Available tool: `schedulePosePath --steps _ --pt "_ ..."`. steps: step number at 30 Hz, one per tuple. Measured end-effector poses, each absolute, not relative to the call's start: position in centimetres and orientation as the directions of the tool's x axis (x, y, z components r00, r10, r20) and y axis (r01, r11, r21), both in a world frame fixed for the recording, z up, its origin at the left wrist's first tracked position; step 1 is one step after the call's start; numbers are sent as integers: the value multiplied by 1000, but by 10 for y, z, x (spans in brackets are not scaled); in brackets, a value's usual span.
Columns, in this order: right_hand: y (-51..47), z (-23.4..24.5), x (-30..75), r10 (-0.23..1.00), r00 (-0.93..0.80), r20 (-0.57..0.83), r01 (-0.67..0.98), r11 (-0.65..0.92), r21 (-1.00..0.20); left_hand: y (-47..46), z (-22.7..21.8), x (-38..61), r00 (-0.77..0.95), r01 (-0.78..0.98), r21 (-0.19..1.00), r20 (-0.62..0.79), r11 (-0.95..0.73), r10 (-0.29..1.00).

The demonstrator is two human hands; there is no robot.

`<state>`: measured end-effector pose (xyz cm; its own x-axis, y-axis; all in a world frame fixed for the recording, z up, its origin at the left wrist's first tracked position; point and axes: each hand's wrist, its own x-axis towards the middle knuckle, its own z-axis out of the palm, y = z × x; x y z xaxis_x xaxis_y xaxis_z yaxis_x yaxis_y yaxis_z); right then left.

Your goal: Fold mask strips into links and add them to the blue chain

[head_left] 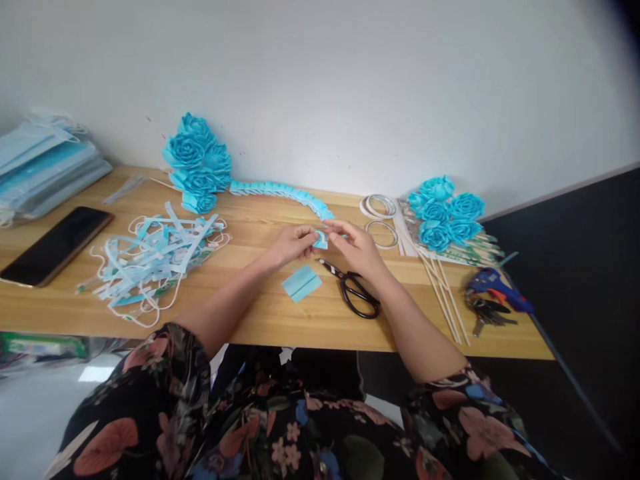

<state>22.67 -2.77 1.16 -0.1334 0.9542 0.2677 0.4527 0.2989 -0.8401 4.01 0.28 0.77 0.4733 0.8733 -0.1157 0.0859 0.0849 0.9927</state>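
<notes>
Over the middle of the table, my left hand (294, 244) pinches a small folded piece of light-blue mask fabric (321, 241) between thumb and fingers. From the other side, my right hand (359, 248) has its thumb and fingertips closed at the same piece. A flat blue fabric square (302, 283) with a crease lies just below my hands. Beside it, partly under my right wrist, are black-handled scissors (357, 293), blades toward the upper left. Behind my hands a curved row of folded blue pieces (280, 191) runs along the wall.
Left: a stack of face masks (50, 170), a phone (57, 245), a heap of cut strips and ear loops (157, 260), and blue fabric roses (197, 160). Right: tape rolls (381, 207), more roses (447, 213), wooden sticks (443, 297), a blue glue gun (500, 287) and keys (485, 311).
</notes>
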Motion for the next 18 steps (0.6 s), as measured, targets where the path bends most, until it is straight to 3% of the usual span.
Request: schedulePosePath --steps 7,18 --pt "-26 7 222 949 -234 211 337 283 -898 0 8 40 440 88 995 -73 38 895" --pt "-28 6 222 971 -138 196 197 220 -955 -2 13 39 464 18 1000 -14 7 886"
